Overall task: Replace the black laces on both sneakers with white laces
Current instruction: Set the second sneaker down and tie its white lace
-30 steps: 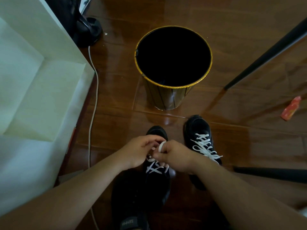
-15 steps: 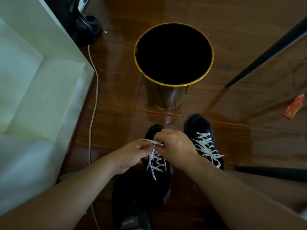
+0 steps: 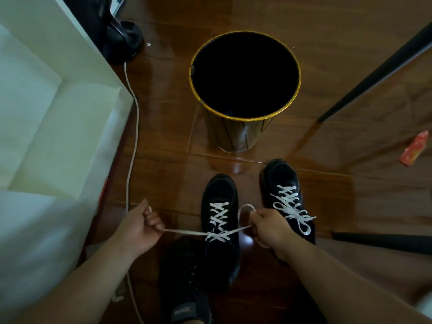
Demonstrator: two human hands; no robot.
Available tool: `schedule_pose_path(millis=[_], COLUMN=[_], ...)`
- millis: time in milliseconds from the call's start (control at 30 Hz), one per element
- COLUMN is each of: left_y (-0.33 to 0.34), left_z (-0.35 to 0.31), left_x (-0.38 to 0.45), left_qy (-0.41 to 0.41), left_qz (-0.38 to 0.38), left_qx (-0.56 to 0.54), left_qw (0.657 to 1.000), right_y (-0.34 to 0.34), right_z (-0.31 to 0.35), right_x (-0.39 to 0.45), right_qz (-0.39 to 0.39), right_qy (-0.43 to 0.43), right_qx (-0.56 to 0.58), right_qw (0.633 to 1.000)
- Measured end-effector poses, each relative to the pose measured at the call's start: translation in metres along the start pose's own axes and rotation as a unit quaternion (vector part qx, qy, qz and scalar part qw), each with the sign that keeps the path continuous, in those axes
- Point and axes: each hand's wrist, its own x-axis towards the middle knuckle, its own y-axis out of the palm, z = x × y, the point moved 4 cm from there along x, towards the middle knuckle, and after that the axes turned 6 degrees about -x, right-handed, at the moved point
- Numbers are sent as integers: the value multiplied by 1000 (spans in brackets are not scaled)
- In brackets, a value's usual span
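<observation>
Footwear at the bottom centre, a dark shoe [image 3: 184, 298], carries a strap label too blurred to read. Above it the left hand [image 3: 138, 226] and right hand [image 3: 268, 226] each pinch an end of the white lace [image 3: 217, 235], stretched across the left sneaker [image 3: 219, 206]. Right of it stands the right sneaker [image 3: 284, 181], white-laced and bowed. Farther up sits a gold-rimmed bin [image 3: 236, 134].
</observation>
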Motion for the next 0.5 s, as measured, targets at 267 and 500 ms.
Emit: schedule_pose_path(millis=[267,500], left_y=[53,88], left_z=[39,84], left_x=[-19,-39], left_qy=[141,280], left_qz=[143,262], left_qx=[498,803], left_qw=[844,457], right_y=[-8,-11], right_z=[4,32], right_x=[-7,-18], right_qz=[-32,-42], right_qy=[-32,16], right_qx=[7,320], right_qw=[999,946])
